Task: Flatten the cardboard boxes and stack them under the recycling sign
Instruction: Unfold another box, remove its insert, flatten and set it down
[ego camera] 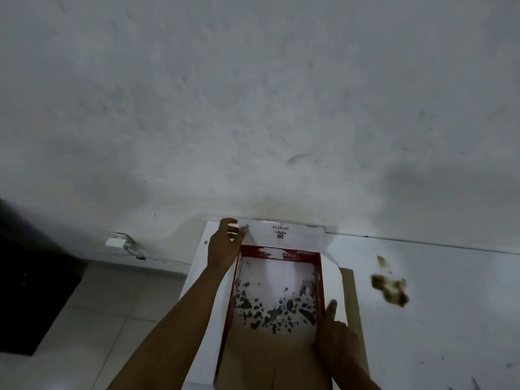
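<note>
A red-edged cardboard box (277, 294) with a white, black-speckled panel lies on a stack of flattened cardboard: a white sheet (202, 280) underneath and a brown sheet (351, 299) showing at the right. A white flap (284, 235) with printed numbers points at the wall. My left hand (223, 246) grips the box's far left corner by that flap. My right hand (336, 333) holds the box's right edge, thumb up along the red side. No recycling sign is in view.
A white wall (253, 94) fills the upper view and meets the floor just behind the stack. A brown stain (389, 288) marks the white surface at right. A white plug with cable (119, 242) sits at the wall's base left; a dark object (25, 282) stands at far left.
</note>
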